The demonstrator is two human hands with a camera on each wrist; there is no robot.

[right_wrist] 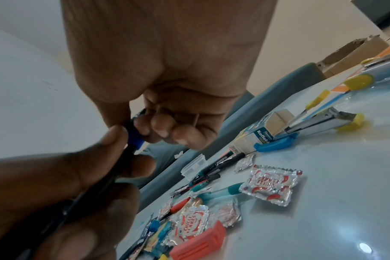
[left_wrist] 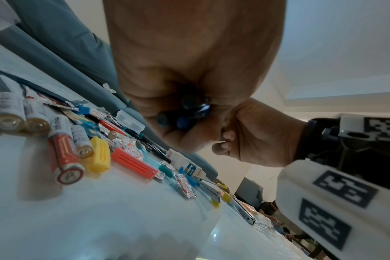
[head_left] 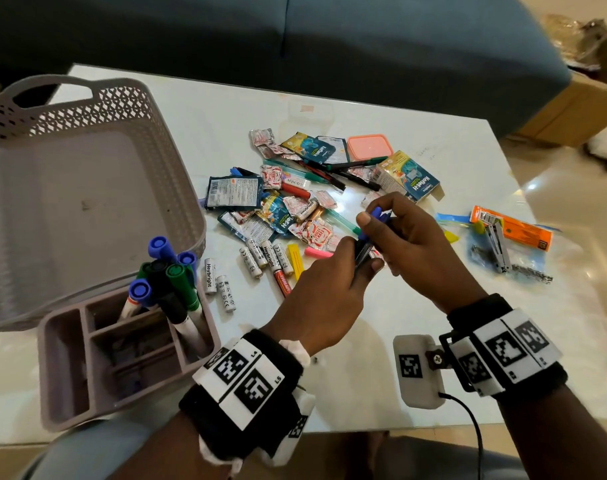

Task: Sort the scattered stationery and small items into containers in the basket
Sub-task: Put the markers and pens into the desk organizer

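Note:
My left hand [head_left: 343, 268] grips a bundle of dark pens with blue caps [head_left: 373, 230] above the table, just right of the scattered pile. In the left wrist view the pens' blue ends [left_wrist: 185, 112] show inside my curled fingers. My right hand [head_left: 399, 230] pinches the blue cap end of one pen [right_wrist: 134, 137] at the top of that bundle. The grey lattice basket [head_left: 28, 133] lies at the left, holding nothing. A grey divided organiser [head_left: 66, 368] stands in front of it with several markers [head_left: 167, 282] upright in one compartment.
The pile [head_left: 295, 202] holds sachets, batteries [head_left: 264, 258], pens, clips and a small box [head_left: 409, 178]. A pink-lidded tub [head_left: 369, 147] sits behind it. A stapler in a plastic bag [head_left: 499, 247] lies at the right. A blue sofa [head_left: 295, 36] runs behind the table.

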